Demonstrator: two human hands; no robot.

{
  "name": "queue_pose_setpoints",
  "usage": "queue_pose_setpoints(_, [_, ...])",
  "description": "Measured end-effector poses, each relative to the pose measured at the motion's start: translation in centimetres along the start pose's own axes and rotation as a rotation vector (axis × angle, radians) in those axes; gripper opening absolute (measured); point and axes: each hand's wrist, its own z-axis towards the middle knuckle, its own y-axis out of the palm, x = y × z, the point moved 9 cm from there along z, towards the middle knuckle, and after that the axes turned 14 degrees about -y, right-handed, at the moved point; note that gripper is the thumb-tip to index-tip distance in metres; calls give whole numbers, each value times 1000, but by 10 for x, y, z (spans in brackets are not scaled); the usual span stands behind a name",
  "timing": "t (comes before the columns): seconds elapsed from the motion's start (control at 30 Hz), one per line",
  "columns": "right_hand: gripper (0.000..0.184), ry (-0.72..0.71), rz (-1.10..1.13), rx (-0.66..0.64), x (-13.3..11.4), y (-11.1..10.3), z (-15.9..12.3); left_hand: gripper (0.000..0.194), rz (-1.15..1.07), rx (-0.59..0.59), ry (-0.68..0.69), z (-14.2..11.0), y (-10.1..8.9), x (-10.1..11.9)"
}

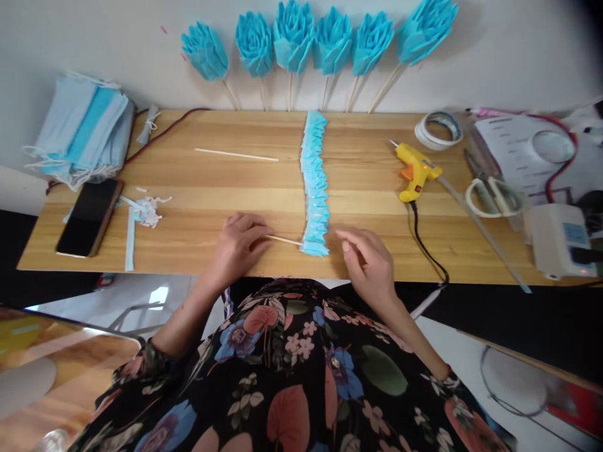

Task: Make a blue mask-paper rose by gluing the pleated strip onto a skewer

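Note:
A long strip of folded blue petals (315,176) lies from the back of the wooden table to near its front edge. At the strip's near end sits a thin wooden stick (285,239), its tip against the folds. My left hand (241,243) pinches the stick's other end between thumb and fingers. To the right of the strip, my right hand (368,260) hovers close by with its fingers bent and slightly apart, nothing visible in them. A second thin stick (236,154) rests farther back on the left.
Several blue flowers on sticks (294,37) lean against the wall. On the right are a yellow glue gun (417,169) with its cord, tape rolls (438,130), and scissors (492,191). Face masks (82,129), a phone (89,218) and scraps (149,211) lie left.

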Motion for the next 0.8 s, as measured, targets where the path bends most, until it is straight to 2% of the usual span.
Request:
queue_pose_setpoints(0.13, [24,-181,30,25,-17,0,1,14,-11,-9,-6,0,0,-1])
queue_pose_setpoints(0.3, [23,-282,-33,-37,-28,5,1,17,-1,-17,-24,0,1,-2])
queue_pose_setpoints(0.47, [21,-278,-103,-86,-26,12,1,15,4,2,3,0,0,1])
queue_pose_setpoints(0.8, [22,-218,-90,-143,-21,17,3,11,-55,1,57,-2,-2,7])
